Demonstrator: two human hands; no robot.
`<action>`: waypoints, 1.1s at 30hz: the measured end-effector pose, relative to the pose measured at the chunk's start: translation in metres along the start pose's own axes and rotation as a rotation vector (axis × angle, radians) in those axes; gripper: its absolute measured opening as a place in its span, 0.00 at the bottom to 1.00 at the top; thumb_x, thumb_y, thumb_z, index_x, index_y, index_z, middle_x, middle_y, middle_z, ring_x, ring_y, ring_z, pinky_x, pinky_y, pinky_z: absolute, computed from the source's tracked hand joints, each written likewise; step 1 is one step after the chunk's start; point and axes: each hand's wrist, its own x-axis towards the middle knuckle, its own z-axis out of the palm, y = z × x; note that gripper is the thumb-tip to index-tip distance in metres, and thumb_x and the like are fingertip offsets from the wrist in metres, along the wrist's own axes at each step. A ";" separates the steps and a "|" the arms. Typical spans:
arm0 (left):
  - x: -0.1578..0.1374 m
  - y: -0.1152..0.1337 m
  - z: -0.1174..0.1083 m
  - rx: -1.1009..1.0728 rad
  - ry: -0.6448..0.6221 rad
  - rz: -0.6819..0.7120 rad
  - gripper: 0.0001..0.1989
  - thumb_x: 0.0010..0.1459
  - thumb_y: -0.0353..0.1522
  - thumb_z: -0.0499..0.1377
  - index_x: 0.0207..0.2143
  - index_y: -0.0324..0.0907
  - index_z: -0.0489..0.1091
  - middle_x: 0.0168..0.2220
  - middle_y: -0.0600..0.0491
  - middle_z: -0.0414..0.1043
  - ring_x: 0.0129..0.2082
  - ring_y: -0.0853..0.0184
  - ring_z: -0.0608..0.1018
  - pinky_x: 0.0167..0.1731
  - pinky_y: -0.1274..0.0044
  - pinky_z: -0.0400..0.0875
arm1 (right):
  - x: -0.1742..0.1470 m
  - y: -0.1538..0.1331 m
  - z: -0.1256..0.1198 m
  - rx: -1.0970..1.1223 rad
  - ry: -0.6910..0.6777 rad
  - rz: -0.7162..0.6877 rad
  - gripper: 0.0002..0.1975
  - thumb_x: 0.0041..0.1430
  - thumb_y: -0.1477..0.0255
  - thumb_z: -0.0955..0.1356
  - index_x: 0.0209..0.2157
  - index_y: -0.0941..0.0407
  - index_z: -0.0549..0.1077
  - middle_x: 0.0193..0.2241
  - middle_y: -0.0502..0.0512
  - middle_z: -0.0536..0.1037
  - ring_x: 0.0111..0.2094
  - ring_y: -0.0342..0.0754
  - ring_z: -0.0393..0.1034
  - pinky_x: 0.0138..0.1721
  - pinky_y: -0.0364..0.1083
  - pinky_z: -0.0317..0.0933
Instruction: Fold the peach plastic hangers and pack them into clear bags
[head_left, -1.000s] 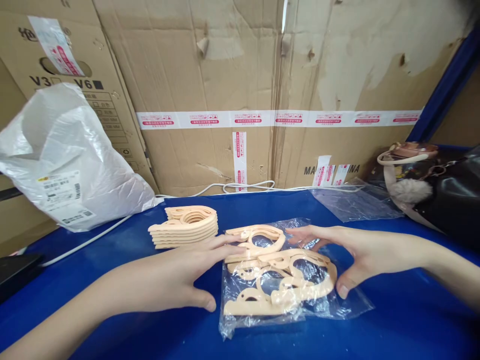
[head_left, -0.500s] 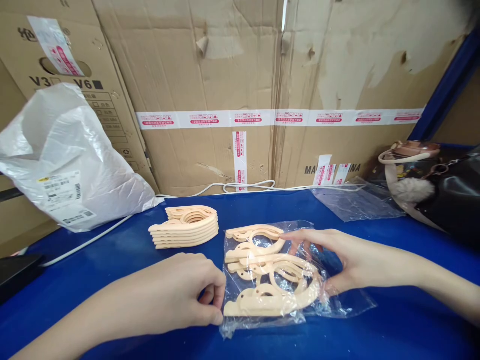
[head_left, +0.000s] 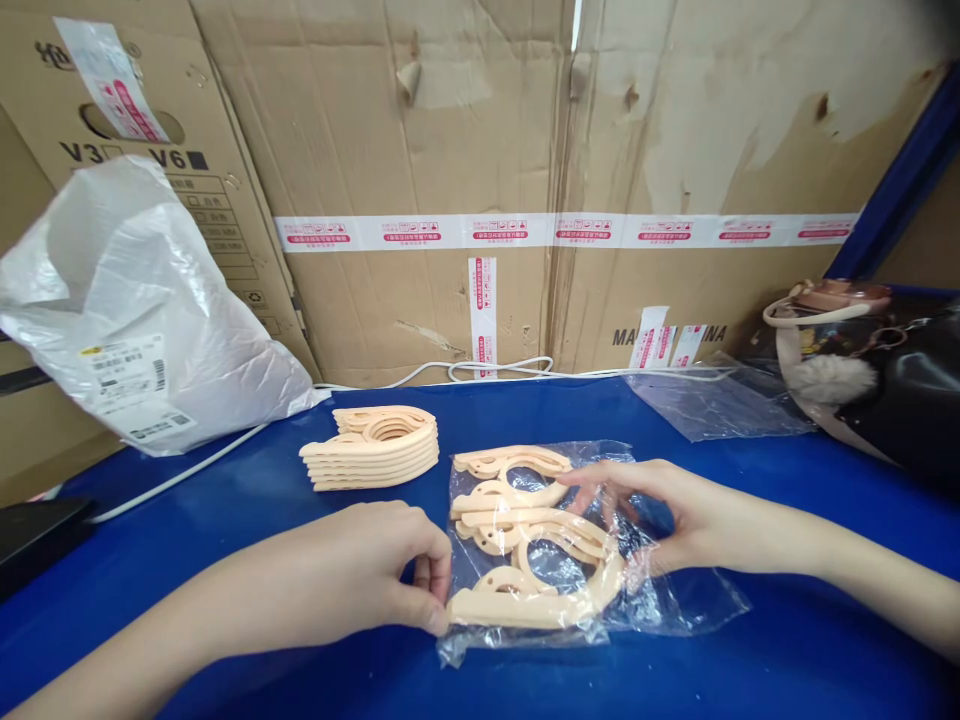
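Several peach-coloured plastic folding hangers (head_left: pixel 536 607) lie folded inside a clear plastic bag (head_left: pixel 679 605) on the blue table. At the bag's left edge, my left hand (head_left: pixel 382 565) is closed, thumb and forefinger pinching the film by the lowest hanger's end. My right hand (head_left: pixel 667 525) curves over the bag from the right, its thumb and fingertips gripping the film around the hangers' rounded ends. Some of its fingers are partly hidden. Behind my left hand stands a neat stack of similar hangers (head_left: pixel 375 455), outside the bag.
A white poly mailer (head_left: pixel 217 340) with labels leans at the left, near a dark flat object (head_left: pixel 41 535). Cardboard (head_left: pixel 420 310) walls the back, with a white cable (head_left: pixel 397 380) along its foot. At right lie another clear bag (head_left: pixel 697 405) and a black handbag (head_left: pixel 915 390).
The bagged hangers have shifted slightly left, and my right thumb has moved left with them. My left hand keeps its pinch at the bag's edge. The view has tilted a little.
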 end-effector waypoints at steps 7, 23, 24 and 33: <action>0.002 -0.001 0.001 -0.045 -0.041 0.010 0.03 0.52 0.35 0.61 0.30 0.49 0.74 0.28 0.63 0.74 0.25 0.73 0.68 0.22 0.83 0.56 | 0.000 0.001 0.001 -0.014 0.005 -0.017 0.32 0.52 0.59 0.72 0.58 0.50 0.65 0.43 0.54 0.76 0.35 0.47 0.67 0.39 0.47 0.64; 0.015 -0.017 0.003 0.060 0.129 -0.069 0.08 0.57 0.39 0.55 0.34 0.46 0.70 0.29 0.59 0.72 0.28 0.68 0.72 0.26 0.79 0.58 | 0.002 0.001 0.002 -0.027 -0.001 0.022 0.30 0.53 0.61 0.72 0.58 0.47 0.65 0.43 0.51 0.76 0.35 0.46 0.69 0.35 0.44 0.63; 0.015 -0.016 0.003 0.045 0.135 -0.062 0.08 0.57 0.38 0.55 0.32 0.45 0.70 0.30 0.58 0.73 0.29 0.68 0.72 0.27 0.79 0.59 | 0.003 0.002 0.002 -0.025 -0.003 0.021 0.31 0.53 0.61 0.72 0.58 0.47 0.65 0.42 0.51 0.77 0.35 0.46 0.69 0.35 0.44 0.63; 0.017 -0.013 0.009 0.074 0.223 -0.091 0.07 0.57 0.38 0.55 0.31 0.45 0.68 0.28 0.59 0.73 0.27 0.68 0.72 0.26 0.78 0.58 | 0.003 0.008 0.010 -0.024 0.033 -0.034 0.33 0.55 0.63 0.71 0.61 0.47 0.60 0.46 0.52 0.75 0.32 0.44 0.66 0.33 0.43 0.62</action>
